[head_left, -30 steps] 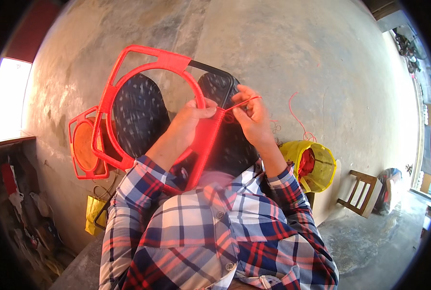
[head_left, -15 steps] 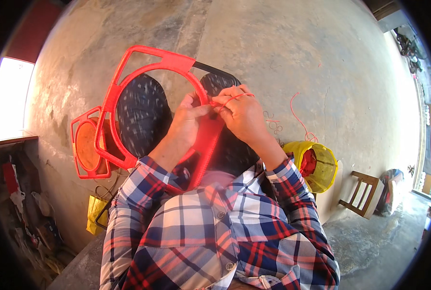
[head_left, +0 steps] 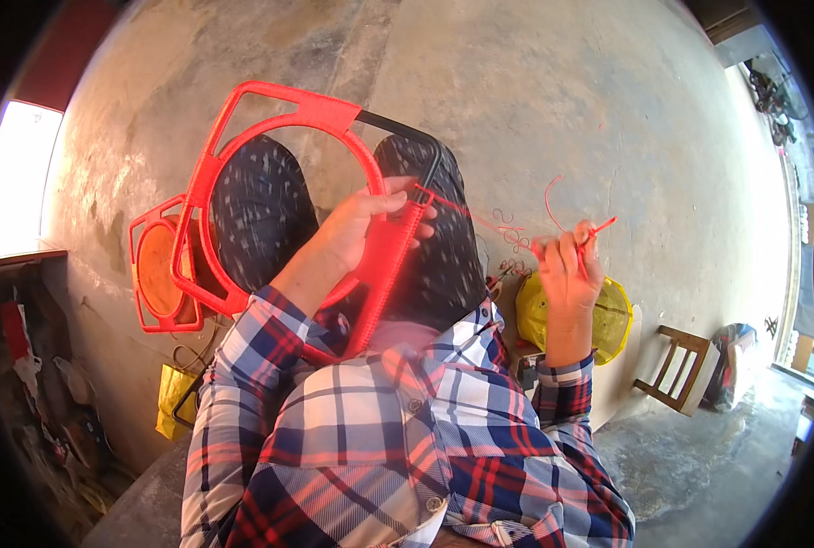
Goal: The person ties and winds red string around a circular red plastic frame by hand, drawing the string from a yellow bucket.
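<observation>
Across my lap lies a square frame with a round ring inside it [head_left: 336,113], mostly covered in red wrapping. Its top right corner is a bare black bar [head_left: 396,130]. My left hand [head_left: 354,226] is closed on the frame's right side, thumb on top and fingertips showing past the far edge. From that spot a thin red cord [head_left: 462,211] runs taut to the right. My right hand [head_left: 569,274], raised away from the frame, is closed on the cord, and a loose end sticks out beyond its fingers.
A smaller red-edged frame with an orange-brown round middle [head_left: 158,279] stands at the left. A yellow bag [head_left: 177,402] is below it. Right of my lap sit a yellow basket [head_left: 619,320] and curled cord scraps [head_left: 514,236]. Farther right is a wooden stool [head_left: 673,367].
My right hand has moved from the frame down and to the right, drawing the red cord out straight. My left hand has stayed at the frame, its fingers now around the side.
</observation>
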Demonstrator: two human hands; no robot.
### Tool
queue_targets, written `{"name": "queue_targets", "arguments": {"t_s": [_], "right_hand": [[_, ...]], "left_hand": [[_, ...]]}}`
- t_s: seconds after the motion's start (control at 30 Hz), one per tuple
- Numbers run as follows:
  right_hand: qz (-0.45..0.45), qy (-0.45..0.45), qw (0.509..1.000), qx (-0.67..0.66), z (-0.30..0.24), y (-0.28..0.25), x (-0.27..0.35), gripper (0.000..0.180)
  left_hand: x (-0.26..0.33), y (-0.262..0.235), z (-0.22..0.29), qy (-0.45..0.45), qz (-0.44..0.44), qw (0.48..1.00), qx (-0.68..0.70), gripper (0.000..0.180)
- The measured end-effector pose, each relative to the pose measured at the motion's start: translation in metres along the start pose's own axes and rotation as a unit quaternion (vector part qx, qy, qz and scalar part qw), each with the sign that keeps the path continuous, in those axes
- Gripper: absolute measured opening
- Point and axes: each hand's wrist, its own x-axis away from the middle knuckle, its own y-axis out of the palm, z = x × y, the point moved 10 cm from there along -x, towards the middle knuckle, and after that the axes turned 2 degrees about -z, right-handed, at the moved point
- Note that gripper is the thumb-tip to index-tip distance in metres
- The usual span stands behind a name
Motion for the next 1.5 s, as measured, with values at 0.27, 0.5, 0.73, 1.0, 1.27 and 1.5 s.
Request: {"name": "queue_targets", "arguments": {"t_s": [0.27,0.5,0.73,1.0,1.27,1.5], "right_hand": [[0.063,0.181,0.971,0.145,0.063,-0.059,0.044,0.016],[0.136,0.088,0.938,0.307,0.035,-0.055,-0.039,0.021],[-0.12,-0.146,0.738,0.647,0.062,0.091,-0.09,0.017],[0.011,-0.107,0.849,0.517,0.032,0.031,-0.075,0.029],[-0.069,-0.057,0.867,0.49,0.076,0.041,-0.065,0.019],[-0.186,0.046,0.979,-0.067,0.028,0.074,-0.009,0.005]], "left_hand": [[-0.006,-0.004,-0.011,-0.02,-0.054,0.997,0.057,0.016],[-0.001,-0.013,0.001,0.03,0.066,0.997,0.039,0.025],[0.01,-0.003,0.031,0.22,0.057,0.973,-0.037,0.048],[0.002,0.008,0.012,0.072,-0.034,0.992,0.095,0.048],[-0.015,-0.023,-0.013,0.026,-0.028,0.997,0.065,0.036],[0.0,-0.007,-0.011,-0.039,0.041,0.998,-0.034,0.042]]}}
